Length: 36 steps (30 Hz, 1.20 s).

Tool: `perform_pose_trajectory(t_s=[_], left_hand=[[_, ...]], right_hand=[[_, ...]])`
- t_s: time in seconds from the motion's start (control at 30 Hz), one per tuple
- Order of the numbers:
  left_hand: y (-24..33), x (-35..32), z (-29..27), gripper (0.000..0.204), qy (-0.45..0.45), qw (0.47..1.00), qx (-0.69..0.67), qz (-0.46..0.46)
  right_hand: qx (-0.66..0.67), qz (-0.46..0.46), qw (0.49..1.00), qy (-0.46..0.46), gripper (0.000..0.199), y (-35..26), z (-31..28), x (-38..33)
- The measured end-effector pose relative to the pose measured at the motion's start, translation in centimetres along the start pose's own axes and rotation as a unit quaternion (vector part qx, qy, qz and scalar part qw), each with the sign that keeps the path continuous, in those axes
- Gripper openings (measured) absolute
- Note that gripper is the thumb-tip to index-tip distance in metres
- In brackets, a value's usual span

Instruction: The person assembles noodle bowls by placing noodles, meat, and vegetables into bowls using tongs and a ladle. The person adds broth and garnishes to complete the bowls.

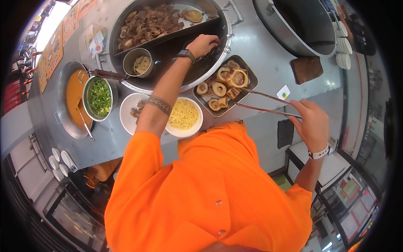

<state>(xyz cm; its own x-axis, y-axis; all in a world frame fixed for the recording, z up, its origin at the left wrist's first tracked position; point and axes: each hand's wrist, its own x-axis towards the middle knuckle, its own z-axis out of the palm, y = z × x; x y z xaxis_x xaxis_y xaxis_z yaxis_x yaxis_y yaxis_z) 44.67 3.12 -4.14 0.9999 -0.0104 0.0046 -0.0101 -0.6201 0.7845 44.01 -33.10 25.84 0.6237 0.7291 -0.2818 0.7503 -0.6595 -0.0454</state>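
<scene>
My right hand (312, 126) grips long metal tongs (268, 98). Their two tips are spread beside the marrow bones (219, 88), which lie in a metal tray (205, 106). My left hand (202, 45) reaches over the dark broth half of a big divided pot (229, 31). Its fingers are curled, and whatever they hold is hidden beneath the hand. Under my left forearm are two white bowls: one with pieces of meat (136, 111), the other with yellow noodles (184, 113). A small long-handled pot (132, 69) with pale slices rests at the broth side.
Chopped meat (147, 25) fills the pot's far compartment. At left stand a pan of orange sauce (72, 92) with a ladle (85, 124) and a container of chopped green onions (100, 97). At right are another large pot (273, 29), a brown cloth (306, 69) and stacked white cups (344, 52).
</scene>
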Motion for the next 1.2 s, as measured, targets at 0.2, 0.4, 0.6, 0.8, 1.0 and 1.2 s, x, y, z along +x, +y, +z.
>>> perform_pose_trajectory(t_s=[0.2,0.4,0.6,0.8,1.0,1.2], left_hand=[[0.4,-1.0,-0.5,0.019,-0.037,0.999,0.001,0.028],[1.3,-1.3,-1.6,0.026,-0.068,0.997,0.026,0.01],[1.1,-1.6,0.3,0.052,-0.003,0.999,-0.025,-0.041],[2.1,-3.6,0.4,0.051,-0.025,0.997,-0.051,-0.046],[3.8,-3.8,-1.0,0.032,-0.101,0.993,0.046,0.042],[5.2,-4.1,-2.7,0.021,-0.116,0.991,0.04,0.054]], right_hand=[[0.012,0.007,1.0,-0.011,0.032,-1.3,1.6,-0.2],[0.002,0.047,0.998,-0.05,0.03,-2.4,1.0,0.3],[-0.024,0.029,0.999,-0.037,0.027,-3.0,2.8,0.7],[-0.011,0.045,0.998,-0.038,0.026,-2.8,3.2,0.9],[-0.002,0.011,1.0,-0.019,0.027,-1.9,3.3,0.9],[0.072,-0.026,0.997,0.008,0.032,1.5,4.3,0.8]])
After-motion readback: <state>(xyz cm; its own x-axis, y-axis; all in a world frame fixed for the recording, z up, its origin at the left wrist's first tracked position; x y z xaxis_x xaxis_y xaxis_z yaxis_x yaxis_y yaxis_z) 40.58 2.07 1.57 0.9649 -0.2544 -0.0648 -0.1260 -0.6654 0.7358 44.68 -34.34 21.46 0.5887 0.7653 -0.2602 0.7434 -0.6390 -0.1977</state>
